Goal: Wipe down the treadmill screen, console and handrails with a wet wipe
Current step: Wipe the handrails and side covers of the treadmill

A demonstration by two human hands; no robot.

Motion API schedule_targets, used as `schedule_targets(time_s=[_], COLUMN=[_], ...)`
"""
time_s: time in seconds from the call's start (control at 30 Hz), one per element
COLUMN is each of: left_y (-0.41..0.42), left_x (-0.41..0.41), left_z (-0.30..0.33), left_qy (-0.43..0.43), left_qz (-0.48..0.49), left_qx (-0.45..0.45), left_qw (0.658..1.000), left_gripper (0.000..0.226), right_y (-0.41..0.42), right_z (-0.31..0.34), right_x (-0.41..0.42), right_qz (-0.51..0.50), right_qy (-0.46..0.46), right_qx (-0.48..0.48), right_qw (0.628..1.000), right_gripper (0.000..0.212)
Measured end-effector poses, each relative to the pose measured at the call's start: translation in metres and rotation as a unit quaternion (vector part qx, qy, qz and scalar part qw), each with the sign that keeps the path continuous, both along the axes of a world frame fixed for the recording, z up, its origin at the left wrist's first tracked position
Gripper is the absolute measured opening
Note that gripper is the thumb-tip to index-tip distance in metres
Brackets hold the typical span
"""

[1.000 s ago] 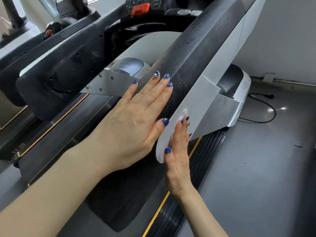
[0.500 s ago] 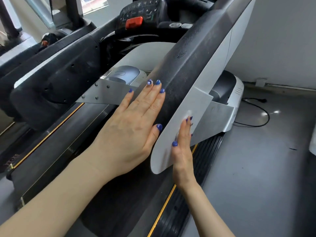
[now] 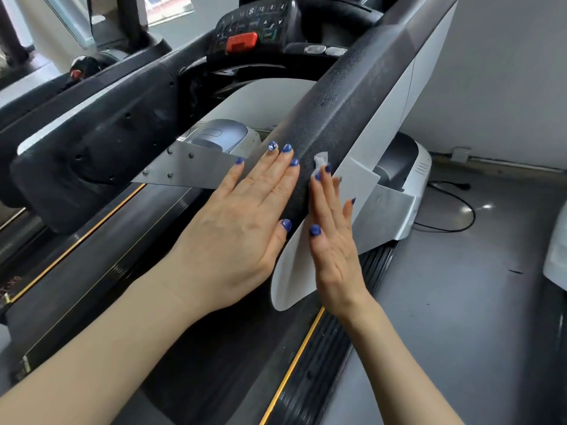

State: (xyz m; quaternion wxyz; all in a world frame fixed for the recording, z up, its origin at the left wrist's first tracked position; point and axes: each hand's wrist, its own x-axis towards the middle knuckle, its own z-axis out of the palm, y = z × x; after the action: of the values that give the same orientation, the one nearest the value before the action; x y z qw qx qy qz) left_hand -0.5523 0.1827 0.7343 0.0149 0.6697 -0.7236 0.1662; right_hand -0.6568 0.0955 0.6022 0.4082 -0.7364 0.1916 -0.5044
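I see only a scrap of the wipe (image 3: 321, 159): a white crumpled corner poking out past the tips of my right hand (image 3: 333, 237), on the black top of the right handrail (image 3: 346, 118). The rest of it is hidden under the fingers, so I cannot tell how big it is or how it is folded. The right hand lies with its fingers straight, pressing the wipe against the rail where the black surface meets the white side panel (image 3: 306, 265); the palm covers part of that panel. Whether the thumb touches the wipe I cannot make out.

My left hand (image 3: 245, 216) rests flat on the same rail, just beside the right, fingers straight and close together, holding nothing. Its fingertips reach the inner edge of the rail, near a grey metal bracket (image 3: 187, 170).

Further up, the console (image 3: 254, 29) is cut off by the top edge: I see a red stop button (image 3: 241, 42) and some dark keys whose labels are too blurred to read. The screen is out of view. The left handrail (image 3: 101, 130) runs across the left side, its far end lost behind a dark post.

Below the hands lies the belt (image 3: 101, 250), with a yellow line along each side. A black cable (image 3: 454, 210) trails over the grey floor (image 3: 460, 317) on the right.
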Motion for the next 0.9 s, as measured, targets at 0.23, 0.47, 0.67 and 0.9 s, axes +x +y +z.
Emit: schedule_targets(time_s=[0.23,0.47,0.67,0.9], left_y=[0.000,0.000,0.000,-0.001], left_x=[0.002,-0.001,0.000,-0.001], left_z=[0.000,0.002,0.002,0.003], left_qy=[0.000,-0.002,-0.004,-0.011], left_qz=[-0.003,-0.002,-0.011,-0.008], left_qx=[0.007,0.009,0.008,0.019], left_qw=[1.000,1.000,1.000,1.000], left_gripper=[0.066,0.066,0.065,0.067], right_y=[-0.041,-0.011,0.000,0.017], right_z=[0.028,-0.080,-0.009,-0.051], right_x=[0.022,0.028,0.032,0.032], right_qz=[-0.057,-0.049,-0.020,-0.058], right_qy=[-0.038,-0.051,-0.130,-0.093], right_qx=[0.007,0.306,0.211,0.246], right_qw=[0.998,0.949,0.969,0.963], right_gripper=[0.075,0.062,0.072,0.073])
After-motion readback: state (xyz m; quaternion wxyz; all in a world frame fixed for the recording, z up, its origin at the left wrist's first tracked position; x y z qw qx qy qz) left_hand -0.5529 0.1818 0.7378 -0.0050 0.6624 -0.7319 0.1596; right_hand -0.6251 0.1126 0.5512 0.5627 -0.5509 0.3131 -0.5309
